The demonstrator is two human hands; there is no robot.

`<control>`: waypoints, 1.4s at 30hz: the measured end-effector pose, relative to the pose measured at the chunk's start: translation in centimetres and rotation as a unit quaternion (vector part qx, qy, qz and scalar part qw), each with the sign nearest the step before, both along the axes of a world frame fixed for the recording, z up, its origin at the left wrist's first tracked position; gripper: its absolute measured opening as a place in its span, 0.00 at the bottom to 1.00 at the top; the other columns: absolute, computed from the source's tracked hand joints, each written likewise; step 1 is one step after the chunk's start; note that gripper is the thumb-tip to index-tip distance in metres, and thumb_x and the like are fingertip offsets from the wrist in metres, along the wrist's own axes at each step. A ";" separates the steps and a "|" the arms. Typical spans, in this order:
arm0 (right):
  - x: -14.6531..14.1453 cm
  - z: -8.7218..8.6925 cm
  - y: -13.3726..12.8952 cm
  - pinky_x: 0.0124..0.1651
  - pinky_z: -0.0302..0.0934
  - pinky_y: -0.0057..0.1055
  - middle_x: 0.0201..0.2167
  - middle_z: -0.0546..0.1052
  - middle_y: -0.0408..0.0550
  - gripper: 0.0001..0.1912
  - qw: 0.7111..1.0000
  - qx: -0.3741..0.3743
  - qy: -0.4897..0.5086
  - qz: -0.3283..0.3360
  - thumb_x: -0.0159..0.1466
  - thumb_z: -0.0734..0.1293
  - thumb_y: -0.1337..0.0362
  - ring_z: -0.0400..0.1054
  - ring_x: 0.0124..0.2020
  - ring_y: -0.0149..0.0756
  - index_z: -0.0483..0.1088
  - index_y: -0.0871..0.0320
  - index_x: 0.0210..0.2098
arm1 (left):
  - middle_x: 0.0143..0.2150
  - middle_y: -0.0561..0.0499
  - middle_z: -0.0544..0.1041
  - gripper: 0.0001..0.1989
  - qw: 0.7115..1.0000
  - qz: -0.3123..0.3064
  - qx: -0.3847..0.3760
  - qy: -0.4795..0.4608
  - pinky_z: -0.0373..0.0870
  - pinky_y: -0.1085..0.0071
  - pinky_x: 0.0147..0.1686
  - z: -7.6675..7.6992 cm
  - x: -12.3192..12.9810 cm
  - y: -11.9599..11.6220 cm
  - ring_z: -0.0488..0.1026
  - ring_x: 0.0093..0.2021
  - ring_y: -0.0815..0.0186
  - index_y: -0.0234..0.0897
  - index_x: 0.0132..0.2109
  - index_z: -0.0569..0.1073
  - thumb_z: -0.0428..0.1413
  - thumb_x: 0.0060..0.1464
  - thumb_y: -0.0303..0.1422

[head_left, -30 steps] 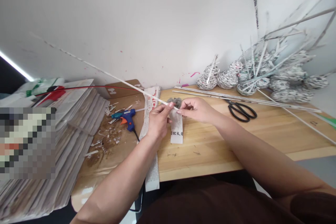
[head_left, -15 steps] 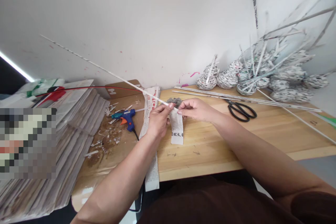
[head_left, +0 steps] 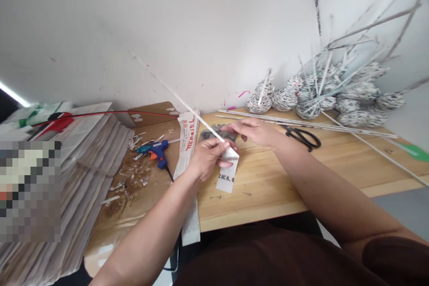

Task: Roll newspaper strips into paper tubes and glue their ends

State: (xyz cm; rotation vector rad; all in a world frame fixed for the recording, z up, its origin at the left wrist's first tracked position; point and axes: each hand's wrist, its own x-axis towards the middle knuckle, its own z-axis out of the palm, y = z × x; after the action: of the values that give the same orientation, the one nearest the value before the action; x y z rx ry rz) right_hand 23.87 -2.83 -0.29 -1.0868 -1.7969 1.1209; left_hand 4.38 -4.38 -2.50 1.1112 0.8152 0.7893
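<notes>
My left hand [head_left: 212, 157] is closed around a long thin rolled newspaper tube [head_left: 181, 100]. The tube slants up and to the left, and its far end is blurred. From its lower end hangs a flat, unrolled newspaper strip [head_left: 227, 178] with black print. My right hand [head_left: 253, 132] is off the paper, fingers bent and apart, at the right edge of a crumpled grey cloth-like lump [head_left: 211, 132]. Whether the fingertips touch the lump I cannot tell. The lump lies on the wooden table [head_left: 264, 187] behind my left hand.
Left of my hands are flat newspaper strips [head_left: 185, 143], a blue glue gun [head_left: 160, 152], paper scraps and a tall newspaper stack [head_left: 90, 165]. To the right lie black scissors [head_left: 303, 138] and long paper tubes [head_left: 308, 124]. Woven paper gourd shapes [head_left: 260, 98] line the wall.
My right hand has let go of the strip and moved back to the grey lump. The tube in my left hand has swung to a steeper slant. The camera view has shifted slightly.
</notes>
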 end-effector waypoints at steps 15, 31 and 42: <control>-0.9 1.3 -1.4 0.32 0.58 0.26 0.28 0.76 0.44 0.15 0.993 -0.067 0.097 0.006 0.54 0.74 0.54 0.65 0.28 0.28 0.77 0.60 0.32 | 0.33 0.43 0.81 0.18 0.995 -0.081 0.016 0.051 0.77 0.67 0.33 -0.6 0.7 -1.0 0.78 0.31 0.63 0.31 0.35 0.81 0.68 0.40 0.41; -0.3 1.6 -1.3 0.35 0.60 0.29 0.28 0.76 0.44 0.17 0.998 -0.036 0.053 0.005 0.52 0.75 0.54 0.68 0.31 0.32 0.76 0.61 0.32 | 0.33 0.44 0.81 0.15 0.994 -0.094 0.037 0.040 0.70 0.73 0.28 -0.9 0.6 -0.6 0.73 0.27 0.70 0.32 0.38 0.81 0.67 0.43 0.37; -0.1 1.3 -1.1 0.31 0.60 0.27 0.24 0.73 0.41 0.17 0.996 -0.004 0.074 -0.050 0.48 0.77 0.54 0.66 0.26 0.29 0.73 0.61 0.28 | 0.32 0.45 0.80 0.16 0.994 -0.093 0.045 0.043 0.70 0.72 0.30 -1.4 0.4 -0.3 0.74 0.29 0.68 0.34 0.40 0.81 0.67 0.42 0.36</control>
State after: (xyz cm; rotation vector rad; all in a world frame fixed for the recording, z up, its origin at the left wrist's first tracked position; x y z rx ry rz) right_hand 23.78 -3.94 1.05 -1.0576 -1.6068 1.1187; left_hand 4.81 -4.73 -3.93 1.2896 0.7419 0.6301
